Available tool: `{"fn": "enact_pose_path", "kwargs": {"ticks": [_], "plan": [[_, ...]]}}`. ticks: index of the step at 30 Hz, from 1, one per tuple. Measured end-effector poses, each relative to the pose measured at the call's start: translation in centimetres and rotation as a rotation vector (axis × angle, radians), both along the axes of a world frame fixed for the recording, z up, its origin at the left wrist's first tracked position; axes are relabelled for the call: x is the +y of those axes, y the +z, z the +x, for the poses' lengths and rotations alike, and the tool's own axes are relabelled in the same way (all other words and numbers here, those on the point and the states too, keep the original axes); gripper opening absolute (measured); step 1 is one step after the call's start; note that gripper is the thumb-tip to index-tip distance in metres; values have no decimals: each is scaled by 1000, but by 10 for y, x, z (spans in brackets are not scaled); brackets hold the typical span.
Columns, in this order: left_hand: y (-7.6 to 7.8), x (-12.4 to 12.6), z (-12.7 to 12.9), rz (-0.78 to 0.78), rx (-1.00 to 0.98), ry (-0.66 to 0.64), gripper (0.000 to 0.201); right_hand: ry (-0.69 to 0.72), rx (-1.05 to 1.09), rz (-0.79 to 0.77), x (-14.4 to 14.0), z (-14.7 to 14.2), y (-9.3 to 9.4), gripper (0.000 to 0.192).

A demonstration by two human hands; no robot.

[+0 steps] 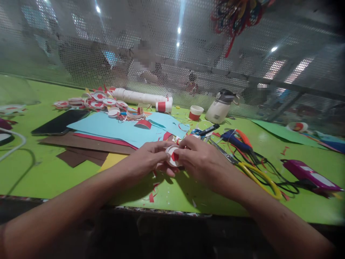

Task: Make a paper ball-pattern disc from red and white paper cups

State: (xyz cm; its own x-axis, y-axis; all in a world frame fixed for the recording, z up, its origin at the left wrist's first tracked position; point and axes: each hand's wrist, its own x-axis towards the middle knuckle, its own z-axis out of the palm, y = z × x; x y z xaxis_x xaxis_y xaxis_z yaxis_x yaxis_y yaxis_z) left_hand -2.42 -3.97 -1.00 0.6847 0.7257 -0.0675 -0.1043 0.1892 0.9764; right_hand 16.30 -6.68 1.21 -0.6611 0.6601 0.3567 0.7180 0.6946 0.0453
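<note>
Both hands, left (151, 158) and right (201, 160), pinch a round red-white paper disc (173, 156), face up, near the counter's (54, 172) front edge. Scissors (250, 169) lie just right; blue paper (115, 127) behind.

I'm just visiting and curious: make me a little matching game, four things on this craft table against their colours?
Things:
1. scissors handles
2. phone
3. big paper sheet
4. table top

Colours:
A. light blue
B. green
C. yellow
D. black

Pairs: 1-C, 2-D, 3-A, 4-B
</note>
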Motion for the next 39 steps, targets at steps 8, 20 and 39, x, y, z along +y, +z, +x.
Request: {"fn": "enact_pose_path", "kwargs": {"ticks": [8, 20, 39], "plan": [[-2, 1, 0, -19, -23, -20, 29, -2, -46, 0, -3, 2, 3, 9], [-1, 0, 4, -54, -77, 83, 31, -12, 323, 73, -2, 10, 7, 12], [1, 4, 4, -32, -78, 268, 35, -70, 554, 4, -4, -2, -16, 8]]}}
